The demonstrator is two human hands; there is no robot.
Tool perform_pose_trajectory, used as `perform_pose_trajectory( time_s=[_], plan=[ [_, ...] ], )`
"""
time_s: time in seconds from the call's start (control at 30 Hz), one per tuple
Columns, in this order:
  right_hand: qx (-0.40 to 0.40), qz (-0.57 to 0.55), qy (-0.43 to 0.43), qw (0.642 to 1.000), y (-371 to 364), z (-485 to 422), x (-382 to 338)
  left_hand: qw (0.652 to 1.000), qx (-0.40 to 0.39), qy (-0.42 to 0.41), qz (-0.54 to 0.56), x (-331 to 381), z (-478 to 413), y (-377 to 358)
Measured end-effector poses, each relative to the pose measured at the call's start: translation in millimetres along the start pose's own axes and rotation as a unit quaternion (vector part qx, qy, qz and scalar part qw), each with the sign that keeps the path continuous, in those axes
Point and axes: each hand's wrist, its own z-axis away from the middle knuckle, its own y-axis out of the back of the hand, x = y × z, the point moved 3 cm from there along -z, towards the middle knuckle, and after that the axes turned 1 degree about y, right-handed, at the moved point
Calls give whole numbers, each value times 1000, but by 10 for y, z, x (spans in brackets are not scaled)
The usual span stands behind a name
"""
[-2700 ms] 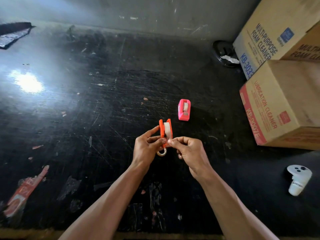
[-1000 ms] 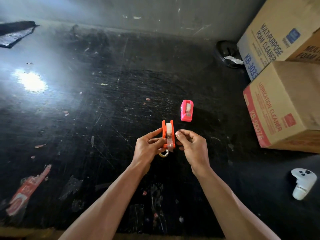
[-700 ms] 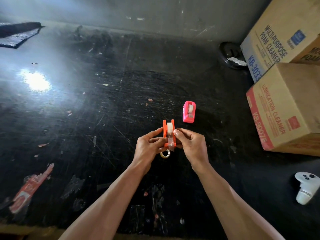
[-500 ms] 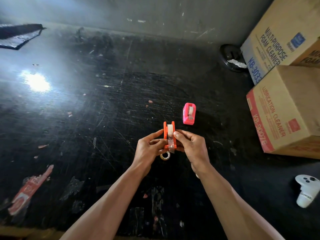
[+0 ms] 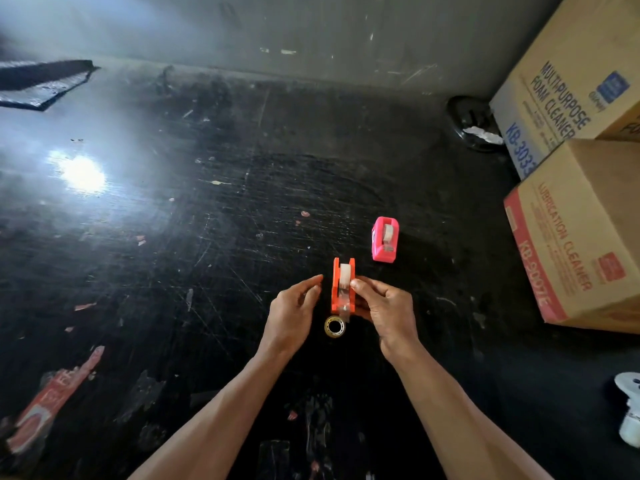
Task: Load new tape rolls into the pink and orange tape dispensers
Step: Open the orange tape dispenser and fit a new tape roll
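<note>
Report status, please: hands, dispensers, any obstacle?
Left hand open, beside orange dispenser. Right hand holds it, roll inside. Pink dispenser apart, tape inside. Small tape ring on table; nothing blocks.

Black scratched surface (image 5: 207,237), flecked with paper scraps. Grey marked wall (image 5: 311,29) along far edge. Bright glare (image 5: 83,173) at left. Dark mat (image 5: 41,84) far left. Foam-cleaner box (image 5: 571,81) far right, lubrication-cleaner box (image 5: 581,237) nearer. Torn red label (image 5: 45,407) near left. White controller (image 5: 628,410) near right.
</note>
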Motion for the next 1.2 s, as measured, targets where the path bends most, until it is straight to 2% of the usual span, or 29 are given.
perform_pose_trajectory(
  time_s=[0.07,0.17,0.3,0.43,0.77,1.2],
  plan=[
    [18,3,-13,1000,-8,-112,65,988,36,-31,-148,-187,-40,9],
    [36,19,-27,999,-12,-316,171,937,22,-90,-337,-518,-113,-84],
    [47,24,-26,998,-20,-552,256,885,19,-105,-453,-773,-261,-114],
    [57,34,-16,998,-64,-789,223,871,14,-105,-479,-805,-317,-150],
    [103,131,18,986,-345,-1328,15,870,28,-106,-480,-830,-348,-155],
    [115,231,35,965,-411,-1376,-117,873,27,-108,-475,-845,-329,-164]
  ],
)
